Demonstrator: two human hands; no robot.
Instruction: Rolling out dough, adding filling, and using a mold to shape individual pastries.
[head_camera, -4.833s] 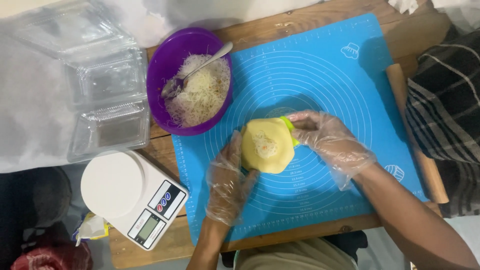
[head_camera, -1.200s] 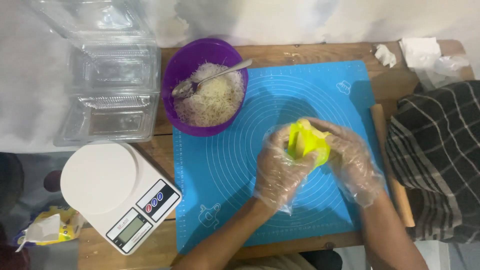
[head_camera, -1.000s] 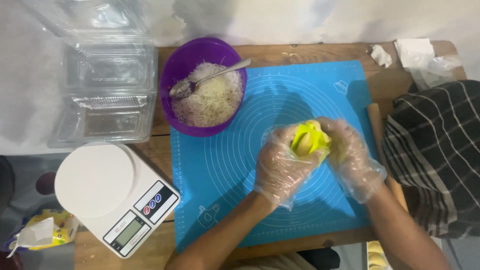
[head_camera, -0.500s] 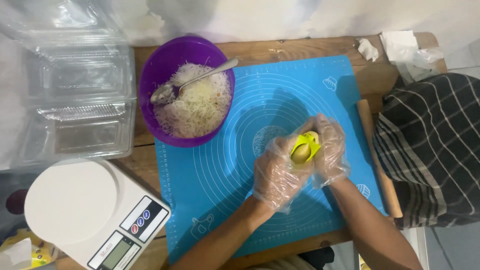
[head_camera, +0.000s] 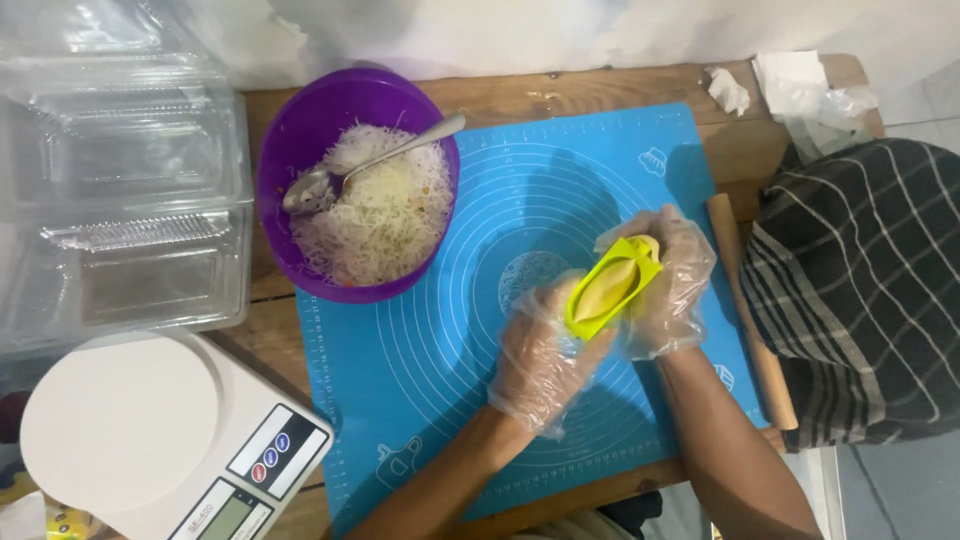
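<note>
hands: left (head_camera: 540, 360), right (head_camera: 670, 290), crinkly clear gloves | pressed together on hinged yellow plastic mould (head_camera: 608, 288), pale dough inside

Clear plastic gloves; forearms bare, sleeveless.

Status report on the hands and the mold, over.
Left hand and right hand both clamped on yellow mold. Dough inside, mold folded. Blue mat underneath, nothing blocking.
</note>
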